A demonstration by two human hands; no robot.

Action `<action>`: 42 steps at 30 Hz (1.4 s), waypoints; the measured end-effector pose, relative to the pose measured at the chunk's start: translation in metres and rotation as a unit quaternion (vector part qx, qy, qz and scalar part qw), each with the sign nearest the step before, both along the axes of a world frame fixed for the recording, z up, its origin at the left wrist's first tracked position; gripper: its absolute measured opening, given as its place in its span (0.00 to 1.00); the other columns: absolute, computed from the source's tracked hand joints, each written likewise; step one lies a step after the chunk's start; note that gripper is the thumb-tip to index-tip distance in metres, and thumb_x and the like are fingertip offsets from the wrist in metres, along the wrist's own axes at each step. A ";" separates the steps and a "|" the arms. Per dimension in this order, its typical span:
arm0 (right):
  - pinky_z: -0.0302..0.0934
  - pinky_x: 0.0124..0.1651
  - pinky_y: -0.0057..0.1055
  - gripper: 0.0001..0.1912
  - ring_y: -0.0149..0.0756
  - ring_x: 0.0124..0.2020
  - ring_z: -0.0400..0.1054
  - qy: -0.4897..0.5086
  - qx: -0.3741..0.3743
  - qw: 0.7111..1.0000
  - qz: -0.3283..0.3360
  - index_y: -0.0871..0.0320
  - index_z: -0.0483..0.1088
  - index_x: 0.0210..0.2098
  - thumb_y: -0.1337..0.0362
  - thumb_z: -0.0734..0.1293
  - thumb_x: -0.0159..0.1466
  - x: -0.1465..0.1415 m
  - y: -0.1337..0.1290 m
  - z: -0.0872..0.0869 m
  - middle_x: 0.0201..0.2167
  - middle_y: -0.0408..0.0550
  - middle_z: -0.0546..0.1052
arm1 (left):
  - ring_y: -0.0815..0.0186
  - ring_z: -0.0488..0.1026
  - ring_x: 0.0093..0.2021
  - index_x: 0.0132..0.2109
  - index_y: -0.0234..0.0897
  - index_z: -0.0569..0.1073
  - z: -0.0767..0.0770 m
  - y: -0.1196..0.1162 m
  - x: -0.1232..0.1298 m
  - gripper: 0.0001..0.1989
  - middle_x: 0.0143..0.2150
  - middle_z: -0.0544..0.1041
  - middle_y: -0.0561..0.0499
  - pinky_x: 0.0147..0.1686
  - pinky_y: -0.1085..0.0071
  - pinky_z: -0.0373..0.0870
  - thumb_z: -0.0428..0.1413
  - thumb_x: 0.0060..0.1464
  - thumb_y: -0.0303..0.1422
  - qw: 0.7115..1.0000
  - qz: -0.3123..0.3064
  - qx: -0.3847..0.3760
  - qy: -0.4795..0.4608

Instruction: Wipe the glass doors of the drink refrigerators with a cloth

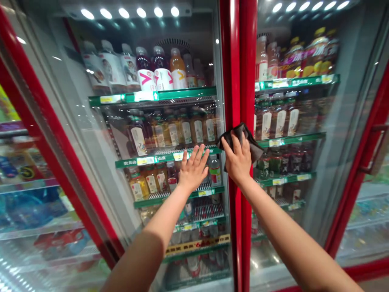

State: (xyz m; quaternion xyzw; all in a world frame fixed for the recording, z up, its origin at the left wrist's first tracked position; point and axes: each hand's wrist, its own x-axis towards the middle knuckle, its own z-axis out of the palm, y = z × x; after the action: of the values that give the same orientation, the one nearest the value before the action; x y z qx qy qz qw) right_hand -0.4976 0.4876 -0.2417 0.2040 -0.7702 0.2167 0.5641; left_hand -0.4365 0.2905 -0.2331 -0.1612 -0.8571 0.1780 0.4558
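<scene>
My left hand (193,168) is stretched out with fingers spread, at the glass of the left cooler door (121,121); whether the palm touches the glass I cannot tell. My right hand (238,158) holds a dark cloth (256,152) against the red door frame (232,81) where the two doors meet. Its fingers lie over the cloth, which sticks out past them on both sides. Behind the glass near my left hand stand drink bottles (185,129) on a green-edged shelf (130,162).
The right cooler door (285,162) shows more bottles on shelves. At the far right is a door handle (375,148). Red frame (48,129) slants down the left side, with another stocked cooler (27,202) beyond it. Bright lamps (141,12) line the top.
</scene>
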 end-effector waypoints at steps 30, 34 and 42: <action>0.60 0.68 0.48 0.28 0.45 0.69 0.57 0.104 0.020 0.991 0.088 0.49 0.65 0.66 0.70 0.57 0.68 -0.055 0.081 0.177 0.72 0.47 0.58 | 0.60 0.41 0.77 0.74 0.38 0.49 0.081 0.108 -0.032 0.38 0.75 0.55 0.48 0.75 0.54 0.32 0.52 0.64 0.44 0.974 -0.045 -0.022 0.220; 0.58 0.68 0.48 0.26 0.46 0.69 0.58 0.130 0.016 0.988 0.080 0.51 0.67 0.64 0.68 0.57 0.68 -0.068 0.081 0.267 0.72 0.46 0.58 | 0.59 0.42 0.76 0.74 0.37 0.49 0.107 0.134 -0.044 0.37 0.75 0.53 0.47 0.75 0.53 0.38 0.51 0.64 0.43 0.973 -0.019 0.004 0.229; 0.56 0.67 0.50 0.27 0.52 0.68 0.57 0.123 -0.024 0.988 0.088 0.55 0.61 0.68 0.61 0.56 0.71 -0.092 0.107 0.368 0.72 0.52 0.59 | 0.59 0.43 0.76 0.75 0.36 0.44 0.133 0.174 -0.073 0.36 0.76 0.51 0.47 0.73 0.52 0.50 0.48 0.67 0.39 0.969 0.016 0.023 0.246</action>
State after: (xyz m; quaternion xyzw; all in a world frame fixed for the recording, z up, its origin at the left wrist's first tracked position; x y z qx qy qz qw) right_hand -0.5895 0.5950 0.1263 0.2827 -0.6684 0.2572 0.6381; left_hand -0.5090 0.4648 -0.1004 -0.0884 -0.7247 0.2000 0.6534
